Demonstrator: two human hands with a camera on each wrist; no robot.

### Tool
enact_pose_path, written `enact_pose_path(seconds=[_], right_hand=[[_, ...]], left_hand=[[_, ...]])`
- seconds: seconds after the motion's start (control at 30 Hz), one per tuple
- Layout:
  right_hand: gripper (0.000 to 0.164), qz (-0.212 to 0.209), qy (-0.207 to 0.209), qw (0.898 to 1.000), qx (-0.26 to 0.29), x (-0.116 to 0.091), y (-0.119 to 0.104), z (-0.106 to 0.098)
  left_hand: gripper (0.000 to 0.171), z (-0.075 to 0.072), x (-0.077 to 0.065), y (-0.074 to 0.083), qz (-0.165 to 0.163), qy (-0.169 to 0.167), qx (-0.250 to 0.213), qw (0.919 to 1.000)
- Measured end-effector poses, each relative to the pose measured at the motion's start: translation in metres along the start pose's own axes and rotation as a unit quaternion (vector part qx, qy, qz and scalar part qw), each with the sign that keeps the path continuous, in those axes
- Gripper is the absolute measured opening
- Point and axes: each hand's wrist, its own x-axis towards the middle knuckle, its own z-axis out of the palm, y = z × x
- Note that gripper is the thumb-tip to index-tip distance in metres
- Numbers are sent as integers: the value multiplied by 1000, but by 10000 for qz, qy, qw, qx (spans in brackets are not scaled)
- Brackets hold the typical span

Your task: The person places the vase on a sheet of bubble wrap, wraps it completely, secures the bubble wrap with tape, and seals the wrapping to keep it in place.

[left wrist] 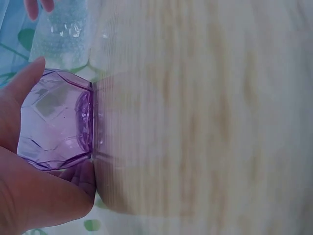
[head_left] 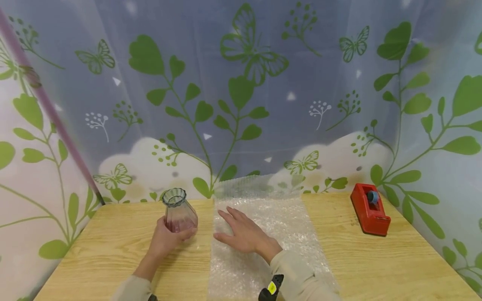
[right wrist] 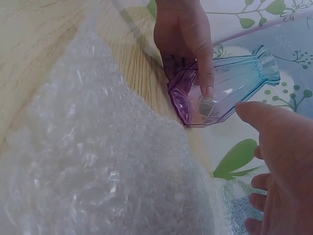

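My left hand [head_left: 168,238] grips a faceted glass vase [head_left: 180,215] low on its body, thumb on one side and fingers round the other. The vase is upright, tinted purple at its base and blue-green at its scalloped rim; in the left wrist view its purple base [left wrist: 85,120] is right at the tabletop. Over a sheet of bubble wrap [head_left: 271,238], my right hand [head_left: 244,232] is held with fingers spread and nothing in it. The right wrist view has the right hand's thumb [right wrist: 259,113] overlapping the vase's edge.
On the right of the wooden table [head_left: 376,267] stands a red tape dispenser [head_left: 372,211] with a small roll in it. A patterned curtain [head_left: 241,125] hangs behind the table, and the far end of the bubble wrap leans up against it.
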Motion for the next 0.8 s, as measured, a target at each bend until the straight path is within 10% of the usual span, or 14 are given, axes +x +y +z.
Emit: enact_pose_path(seconds=[0.8], right_hand=[[67,57,89,9999,64,-5,10,-3]], left_hand=[[111,2,4,-4,-294,-16,67,9995]])
